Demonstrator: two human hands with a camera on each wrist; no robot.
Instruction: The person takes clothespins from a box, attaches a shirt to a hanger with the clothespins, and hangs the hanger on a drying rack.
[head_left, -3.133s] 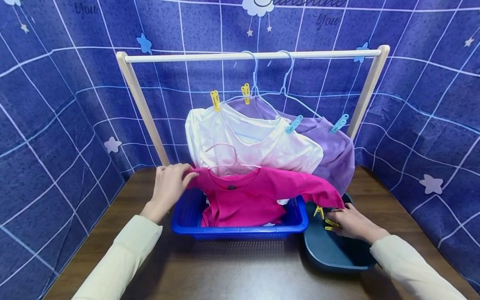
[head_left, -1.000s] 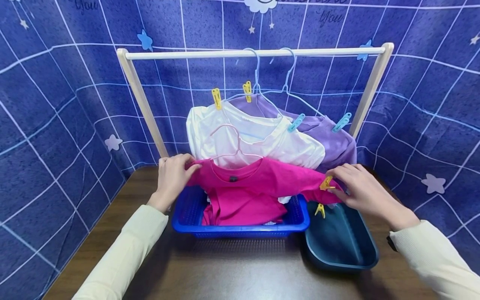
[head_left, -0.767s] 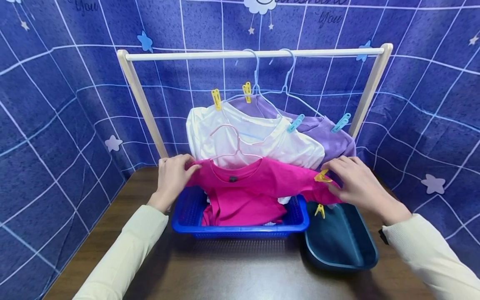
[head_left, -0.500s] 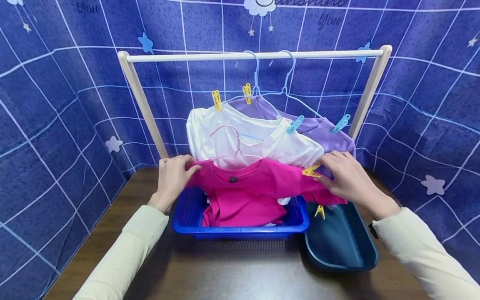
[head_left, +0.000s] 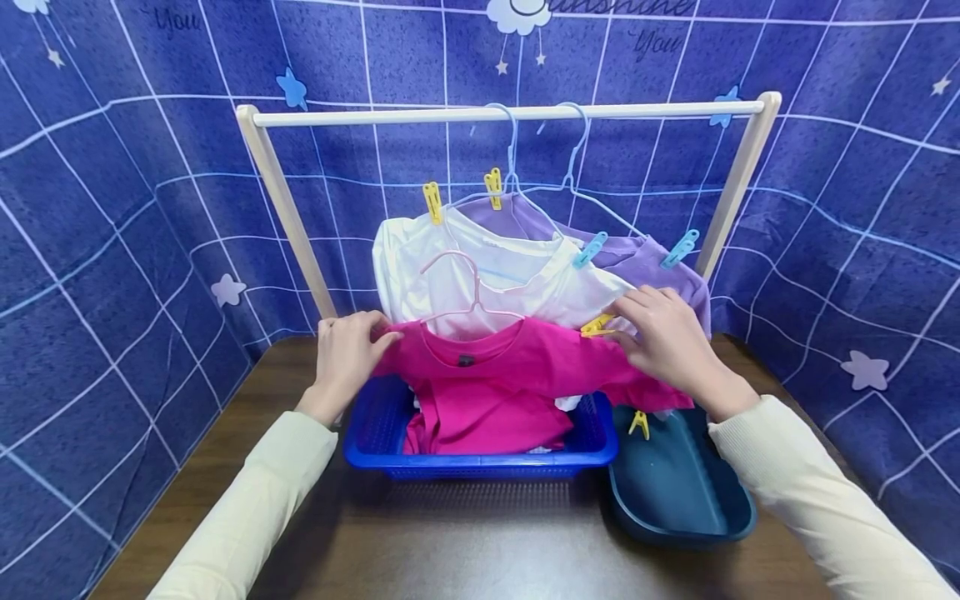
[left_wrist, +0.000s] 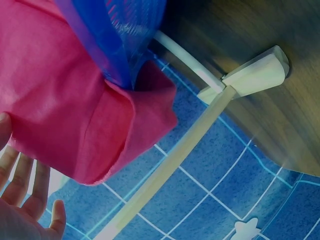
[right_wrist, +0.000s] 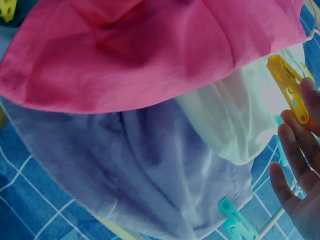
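A bright pink shirt [head_left: 495, 400] on a pale pink hanger [head_left: 477, 287] lies partly in the blue basket [head_left: 480, 462], its neckline raised. My left hand [head_left: 347, 358] pinches the shirt's shoulder at the left; in the left wrist view the thumb [left_wrist: 4, 131] lies over the cloth. With thumb and fingertips, my right hand [head_left: 666, 337] pinches a yellow clothespin [head_left: 597, 326] just at the top edge of the right sleeve. The right wrist view has that clothespin [right_wrist: 288, 89] near the pink cloth's edge; whether it grips the cloth I cannot tell.
Behind, a wooden rack [head_left: 510, 114] carries a white shirt [head_left: 408, 250] and a purple shirt [head_left: 686, 292] on blue hangers with yellow and blue clothespins. At the right sits a dark teal bin [head_left: 675, 475], a yellow clothespin [head_left: 639, 424] on its near left side.
My right hand has lifted a yellow clothespin out of the teal bin and moved it left along the sleeve toward the hanger. The pink shirt and hanger rose slightly with my left hand.
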